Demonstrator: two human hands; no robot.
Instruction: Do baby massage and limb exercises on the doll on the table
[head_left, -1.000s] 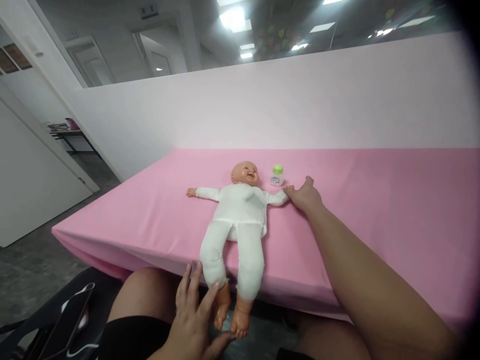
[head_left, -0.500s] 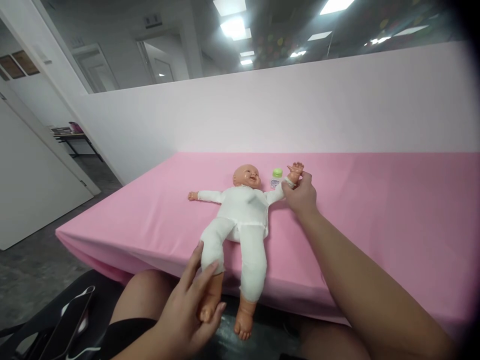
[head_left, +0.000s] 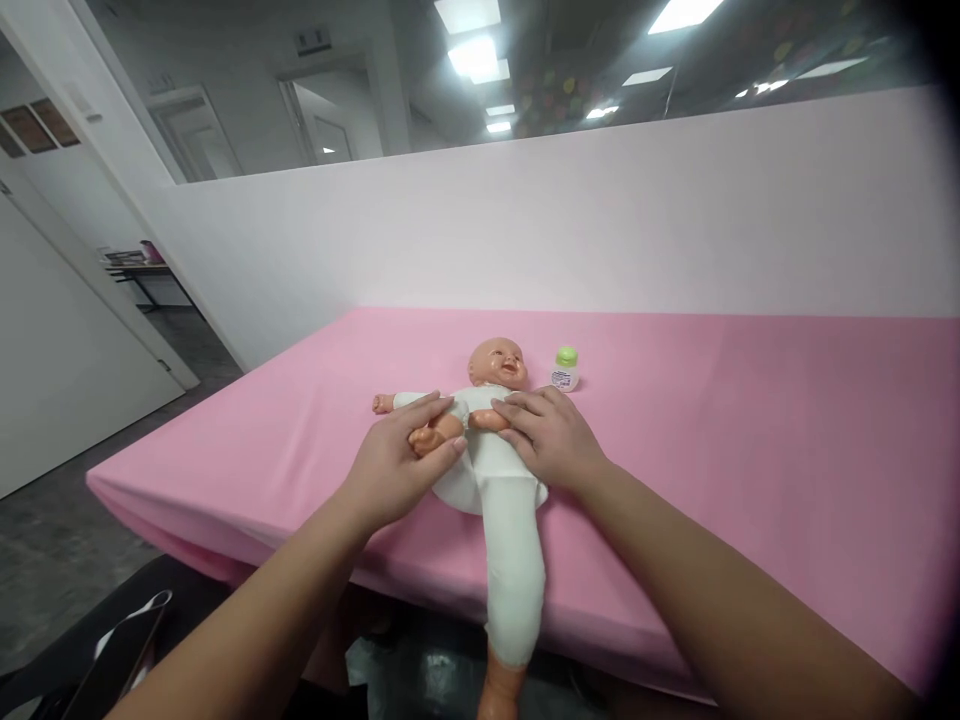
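A baby doll [head_left: 513, 560] in a white cloth suit lies on its back on the pink-covered table [head_left: 712, 430], its head toward the wall. My left hand [head_left: 390, 460] is closed around the doll's bare foot [head_left: 435, 434], with that leg folded up over the belly. On the other side my right hand [head_left: 553, 436] grips the doll's bent arm, bringing the doll's hand [head_left: 487, 420] across the chest close to the foot. The doll's other leg hangs straight over the table's front edge. Its other arm stretches out to the left.
A small bottle with a green cap [head_left: 565, 368] stands right of the doll's head. Behind the table rises a white wall [head_left: 600, 220] with a window above it. At lower left, a dark strapped object [head_left: 120, 650] lies beside my seat. A door [head_left: 67, 350] stands at the left.
My left hand has raised the doll's foot from below the table edge to its belly. My right hand has brought the doll's outstretched arm inward across its chest.
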